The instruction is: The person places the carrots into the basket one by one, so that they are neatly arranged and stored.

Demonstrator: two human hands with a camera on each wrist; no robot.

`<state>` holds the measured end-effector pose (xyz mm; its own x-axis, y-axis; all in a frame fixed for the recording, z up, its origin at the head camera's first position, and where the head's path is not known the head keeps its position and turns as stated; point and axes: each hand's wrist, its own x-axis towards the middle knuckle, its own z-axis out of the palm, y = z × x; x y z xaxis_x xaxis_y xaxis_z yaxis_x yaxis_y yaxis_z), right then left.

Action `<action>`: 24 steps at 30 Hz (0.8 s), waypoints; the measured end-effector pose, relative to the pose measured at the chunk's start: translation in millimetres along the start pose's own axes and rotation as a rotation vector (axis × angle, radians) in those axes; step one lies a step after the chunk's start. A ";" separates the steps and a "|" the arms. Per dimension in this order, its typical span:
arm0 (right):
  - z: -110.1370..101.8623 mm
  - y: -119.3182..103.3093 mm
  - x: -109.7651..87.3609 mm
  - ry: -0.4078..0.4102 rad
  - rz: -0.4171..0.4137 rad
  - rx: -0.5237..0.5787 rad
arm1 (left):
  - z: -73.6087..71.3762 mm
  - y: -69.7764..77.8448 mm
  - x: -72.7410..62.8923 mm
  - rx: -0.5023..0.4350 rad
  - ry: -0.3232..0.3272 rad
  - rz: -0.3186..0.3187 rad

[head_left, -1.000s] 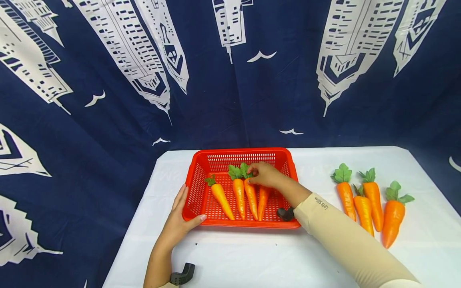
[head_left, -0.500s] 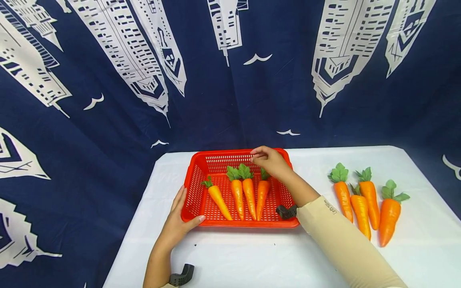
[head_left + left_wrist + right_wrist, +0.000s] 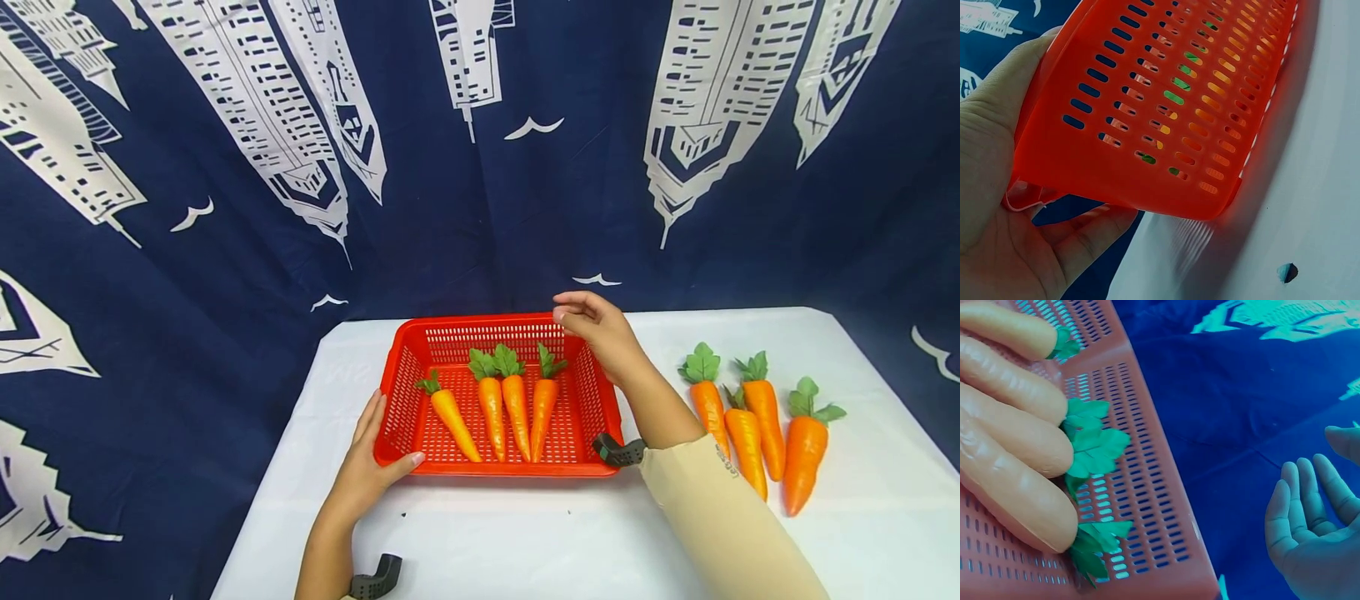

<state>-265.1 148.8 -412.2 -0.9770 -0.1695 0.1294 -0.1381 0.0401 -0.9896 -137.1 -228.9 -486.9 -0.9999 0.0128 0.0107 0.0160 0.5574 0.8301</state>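
A red plastic basket [image 3: 517, 469] stands on the white table with several carrots inside. The leftmost carrot [image 3: 455, 425] is yellower and lies apart; the rightmost carrot [image 3: 543, 417] lies beside two others, green tops toward the back. My left hand [image 3: 363, 471] holds the basket's front left corner, thumb along the front rim and fingers along the left side. In the left wrist view this hand [image 3: 1016, 206] spans the corner of the red wall. My right hand [image 3: 603, 333] hovers over the basket's back right corner, fingers loosely bent, holding nothing; its hand [image 3: 1319, 531] shows bare in the right wrist view.
Several more carrots lie on the white table [image 3: 517, 542] right of the basket, among them a thick carrot [image 3: 805, 462] at the far right. A dark blue curtain [image 3: 450, 233] with white building prints hangs behind the table.
My right hand has let go of the rightmost carrot's neighbour and risen back and right to the basket's far corner. My left hand stays at the basket's corner.
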 end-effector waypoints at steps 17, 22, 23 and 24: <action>-45.6 4.0 -41.6 0.174 -0.066 -0.026 | 0.0 -0.5 -0.4 0.003 0.002 0.006; -59.0 9.9 -56.6 0.239 0.000 -0.203 | 0.2 0.3 -0.2 0.015 -0.003 -0.006; -61.8 11.2 -59.1 0.249 0.013 -0.222 | -0.1 0.3 -0.2 0.019 -0.004 -0.009; -64.8 12.7 -61.5 0.260 0.029 -0.238 | -0.4 0.3 -0.2 0.022 -0.003 -0.010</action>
<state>-217.3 223.6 -428.7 -0.9856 0.0904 0.1431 -0.1134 0.2746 -0.9548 -136.9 -229.0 -486.5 -0.9999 0.0101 0.0007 0.0064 0.5758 0.8175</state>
